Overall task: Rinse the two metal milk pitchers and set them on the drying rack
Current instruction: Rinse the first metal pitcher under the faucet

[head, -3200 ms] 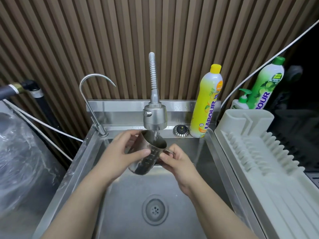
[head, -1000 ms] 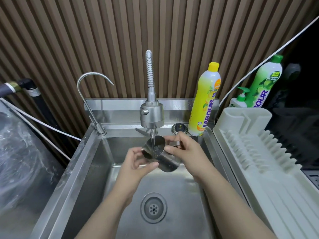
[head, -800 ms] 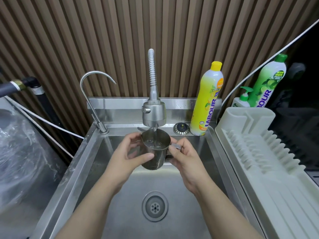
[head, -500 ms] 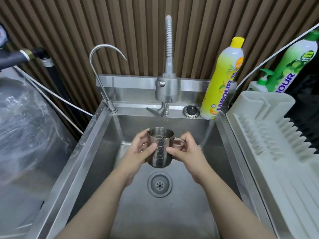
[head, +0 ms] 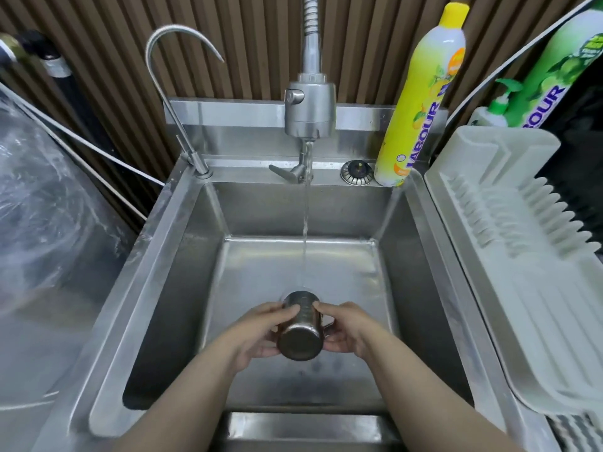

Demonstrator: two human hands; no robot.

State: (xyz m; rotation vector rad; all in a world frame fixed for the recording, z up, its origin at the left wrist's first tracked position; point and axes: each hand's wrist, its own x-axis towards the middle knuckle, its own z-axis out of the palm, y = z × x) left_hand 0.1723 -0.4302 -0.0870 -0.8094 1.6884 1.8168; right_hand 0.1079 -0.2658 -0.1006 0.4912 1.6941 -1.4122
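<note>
Metal pitcher (head: 299, 324) tipped mouth-away, base toward camera, low over sink (head: 182, 256) near front edge, under tap stream (head: 305, 230). Contents hidden. Gripped by left hand (head: 261, 334) and right hand (head: 346, 327) from opposite sides.

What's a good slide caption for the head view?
Both hands tip a pitcher mouth-away over the sink, tap running.

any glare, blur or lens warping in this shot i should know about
Head view: wide-angle warping bends the drying rack and sink edges outward; soft glare on the sink's back wall and on the plastic sheet; the milk pitcher, tipped between the left hand and right hand, looks slightly soft; the water stream is thin but visible.
</note>
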